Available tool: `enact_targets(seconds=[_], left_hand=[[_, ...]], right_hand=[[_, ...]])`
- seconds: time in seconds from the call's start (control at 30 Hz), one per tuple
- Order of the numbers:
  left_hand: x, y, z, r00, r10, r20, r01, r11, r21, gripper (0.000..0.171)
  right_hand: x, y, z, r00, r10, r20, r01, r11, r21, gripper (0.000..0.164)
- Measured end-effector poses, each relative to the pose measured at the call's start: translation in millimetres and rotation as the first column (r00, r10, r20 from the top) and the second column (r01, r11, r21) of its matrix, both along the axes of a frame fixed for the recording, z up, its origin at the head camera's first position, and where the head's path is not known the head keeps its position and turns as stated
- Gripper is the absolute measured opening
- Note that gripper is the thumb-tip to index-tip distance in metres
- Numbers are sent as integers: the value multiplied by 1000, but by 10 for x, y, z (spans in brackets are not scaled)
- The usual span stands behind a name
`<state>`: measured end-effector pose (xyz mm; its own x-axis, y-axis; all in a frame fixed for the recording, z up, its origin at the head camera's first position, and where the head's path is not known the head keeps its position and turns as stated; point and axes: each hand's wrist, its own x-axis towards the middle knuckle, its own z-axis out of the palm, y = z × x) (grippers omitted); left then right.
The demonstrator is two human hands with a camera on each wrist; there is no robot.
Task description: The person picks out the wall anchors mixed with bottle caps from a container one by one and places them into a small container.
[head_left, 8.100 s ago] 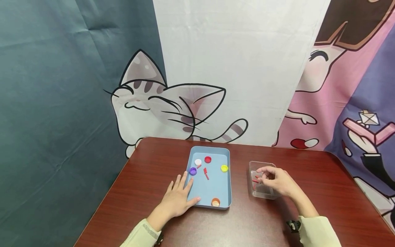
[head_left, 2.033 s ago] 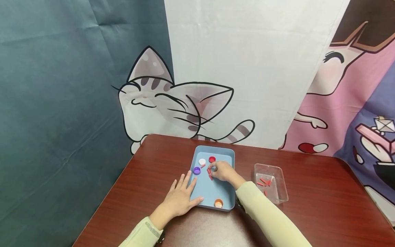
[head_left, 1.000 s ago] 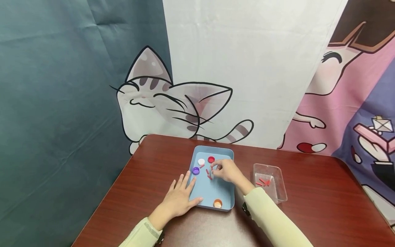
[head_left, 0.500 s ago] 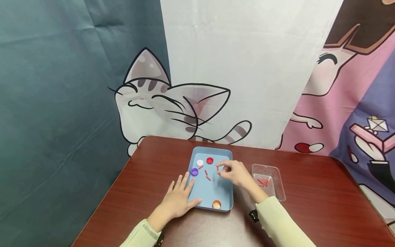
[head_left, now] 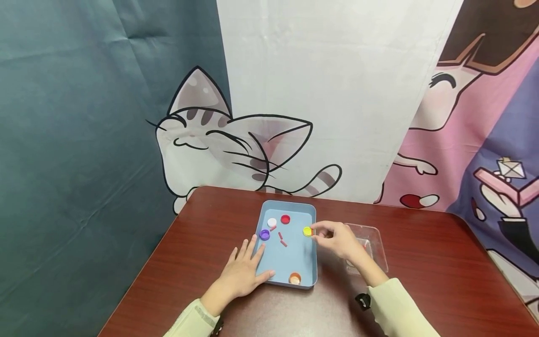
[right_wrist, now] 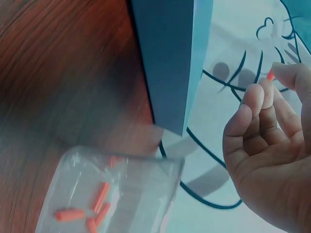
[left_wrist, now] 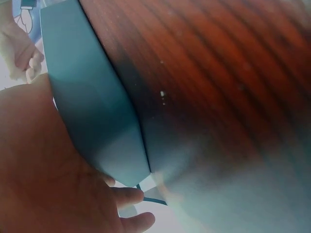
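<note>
My right hand (head_left: pixel 338 238) pinches a small red stick (right_wrist: pixel 270 74) between thumb and fingertips, above the tray's right wall and beside a yellow cap (head_left: pixel 307 231). My left hand (head_left: pixel 241 271) lies with spread, straight fingers on the left edge of the light blue tray (head_left: pixel 294 262). Inside the tray, three red sticks lie loose, one of them a lower stick (head_left: pixel 284 243). Around them are a white cap (head_left: pixel 272 222), a red cap (head_left: pixel 285 219) and a purple cap (head_left: pixel 264 235). An orange cap (head_left: pixel 294 278) is at the near end.
A clear plastic box (right_wrist: pixel 146 194) stands right of the tray, partly hidden by my right hand and forearm in the head view. Several red sticks (right_wrist: pixel 100 196) lie in it. Brown tabletop (head_left: pixel 202 220) surrounds both, with a printed curtain (head_left: pixel 337 93) behind.
My right hand, over the clear box at first, later reached the tray's middle. Since then it has moved right with a red stick, uncovering the loose sticks. My left hand has stayed put.
</note>
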<state>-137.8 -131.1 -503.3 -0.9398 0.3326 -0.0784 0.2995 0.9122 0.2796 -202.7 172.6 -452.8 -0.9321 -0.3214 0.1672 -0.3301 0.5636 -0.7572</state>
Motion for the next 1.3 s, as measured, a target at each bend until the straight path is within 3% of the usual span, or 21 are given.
enact_targets(seconds=[0.4, 0.63, 1.03, 1.3], left_hand=[[7, -2, 10, 1000, -3, 8, 3, 1000, -3, 85], [7, -5, 2, 1000, -3, 1, 3, 1000, -3, 85], [22, 2, 30, 1000, -2, 5, 2, 1000, -10, 85], [28, 2, 29, 1000, -5, 2, 5, 1000, 0, 83]], right_hand=[[120, 393, 38, 1000, -18, 5, 18, 998, -64, 25], [174, 577, 40, 999, 7, -33, -10, 996, -88, 24], [270, 865, 85, 999, -43, 21, 43, 998, -36, 29], [314, 999, 67, 999, -48, -24, 48, 999, -10, 28]])
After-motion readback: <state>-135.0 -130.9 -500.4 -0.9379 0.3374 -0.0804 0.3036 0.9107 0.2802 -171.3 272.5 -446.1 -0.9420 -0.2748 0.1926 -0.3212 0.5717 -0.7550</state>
